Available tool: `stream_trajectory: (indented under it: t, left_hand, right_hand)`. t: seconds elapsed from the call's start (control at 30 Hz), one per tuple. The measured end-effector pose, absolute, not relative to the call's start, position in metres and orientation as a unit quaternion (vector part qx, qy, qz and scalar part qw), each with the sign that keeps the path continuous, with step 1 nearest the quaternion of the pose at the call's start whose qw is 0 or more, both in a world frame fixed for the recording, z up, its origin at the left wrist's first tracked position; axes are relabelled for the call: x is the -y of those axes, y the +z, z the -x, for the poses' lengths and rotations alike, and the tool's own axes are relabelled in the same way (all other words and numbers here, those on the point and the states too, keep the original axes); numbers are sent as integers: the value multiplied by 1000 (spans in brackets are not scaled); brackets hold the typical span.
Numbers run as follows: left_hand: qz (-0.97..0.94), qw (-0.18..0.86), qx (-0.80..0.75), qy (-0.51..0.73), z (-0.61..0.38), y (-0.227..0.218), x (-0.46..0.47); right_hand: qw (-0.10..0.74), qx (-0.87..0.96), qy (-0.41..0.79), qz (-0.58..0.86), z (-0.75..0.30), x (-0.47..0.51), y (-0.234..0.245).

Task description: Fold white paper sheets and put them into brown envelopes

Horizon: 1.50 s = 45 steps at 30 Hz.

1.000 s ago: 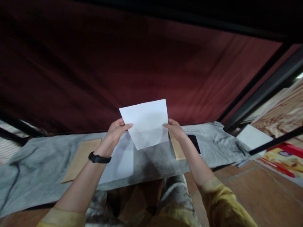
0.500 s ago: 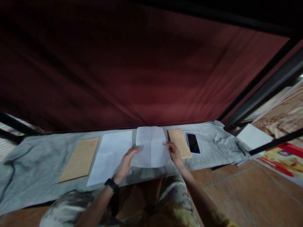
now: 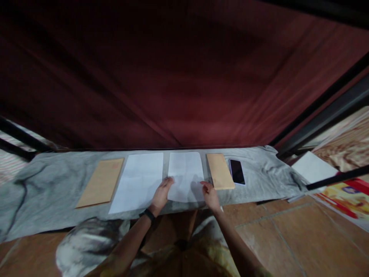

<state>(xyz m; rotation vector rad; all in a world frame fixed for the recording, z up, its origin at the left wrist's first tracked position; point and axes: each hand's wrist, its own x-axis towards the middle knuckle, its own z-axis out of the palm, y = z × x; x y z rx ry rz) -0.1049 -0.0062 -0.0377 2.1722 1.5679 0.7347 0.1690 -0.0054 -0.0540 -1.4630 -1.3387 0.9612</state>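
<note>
A creased white sheet of paper (image 3: 186, 169) lies before me on the grey cloth, its near edge slightly curved. At its left edge, my left hand (image 3: 162, 194) is closed with the fingertips on the paper. My right hand (image 3: 211, 196) grips the right edge between thumb and curled fingers. To the left is a second, larger white sheet (image 3: 138, 181), also creased. Beyond it lies a brown envelope (image 3: 100, 182). Just right of my right hand is another brown envelope (image 3: 220, 171), with a dark-screened phone (image 3: 237, 172) beside it.
The grey cloth (image 3: 268, 173) covers a long narrow surface against a dark red curtain (image 3: 173, 84). Black frame bars (image 3: 323, 107) stand at the right. A white board (image 3: 314, 167) and a red and yellow printed box (image 3: 348, 196) are near the tiled floor (image 3: 300, 231).
The held sheet has come down flatter toward the cloth, both hands still at its side edges. The camera view has shifted slightly.
</note>
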Motion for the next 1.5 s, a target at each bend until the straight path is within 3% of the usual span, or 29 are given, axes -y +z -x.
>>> stream_trajectory:
  t: [0.27,0.7,1.0,1.3,1.5]
  left_hand:
    - [-751,159,-590,250,94,-47,10]
    - [-734,222,-573,291,114,-37,-15]
    - [-760,198,-552,279,125,-42,-18]
    - [-784,60,-566,246,78,-40,-12]
    - [-804,3,-574,157,45,-52,-34]
  right_hand:
    - [332,765,182,521,-123,19,-54]
    - [265,796,113,532,-104,34,-68]
    - [277,800,100,522,-102,37,-70]
    - [347,769,142,518,-96,33,-72]
    - [368,749,167,525,-103,-17,-51]
